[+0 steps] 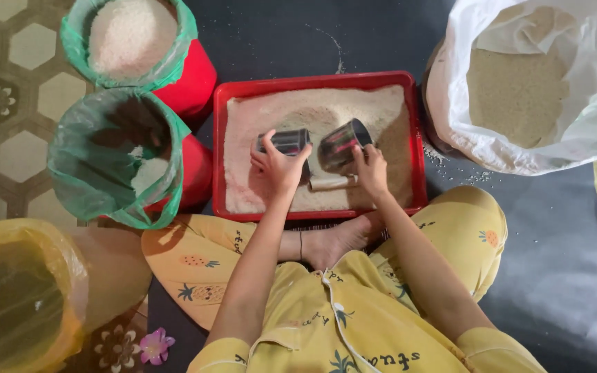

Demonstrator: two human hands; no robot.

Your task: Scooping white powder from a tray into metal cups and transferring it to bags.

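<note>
my left hand (pixel 279 164) wraps one dark shiny cup (pixel 286 141), my right hand (pixel 370 168) another dark cup (pixel 340 144), over the red tray (pixel 220 152) of grain. they feel light, hard and slippery, so i grip round the sides.

A yellow short-sleeved top (pixel 326 324) and matching yellow trousers (pixel 195 266) are worn, and both are printed with small pineapples and dark palm-like motifs. Dark lettering is scattered over the fabric. A pale cord or trim is seen running down the front of the top, though its exact kind cannot be made out from above. The left hand (pixel 278 166) and right hand (pixel 371 169) are bare, the forearms uncovered. A thin dark band is worn around one ankle (pixel 300 245), and the foot (pixel 340 238) is bare.
</note>
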